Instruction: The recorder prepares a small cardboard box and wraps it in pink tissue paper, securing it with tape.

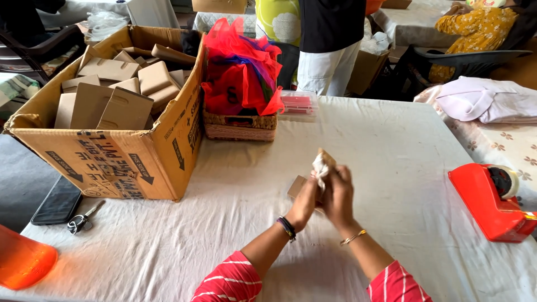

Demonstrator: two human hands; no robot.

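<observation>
Both my hands meet over the middle of the white-clothed table (pixel 391 140). My left hand (pixel 305 201) and my right hand (pixel 337 196) together grip a small brown cardboard box (pixel 296 186), with a piece of white cloth or paper (pixel 321 166) sticking up out of it between my fingers. A flap of the box shows above the white piece. Red striped sleeves cover my forearms, and each wrist carries a bracelet.
A big cardboard carton (pixel 112 162) full of flat brown boxes stands at left. Beside it is a woven basket (pixel 239 126) of red fabric and a clear container (pixel 296 104). A red tape dispenser (pixel 486 201) sits at right; phone (pixel 57 200) and keys (pixel 84 219) lie at left. People stand and sit beyond the table.
</observation>
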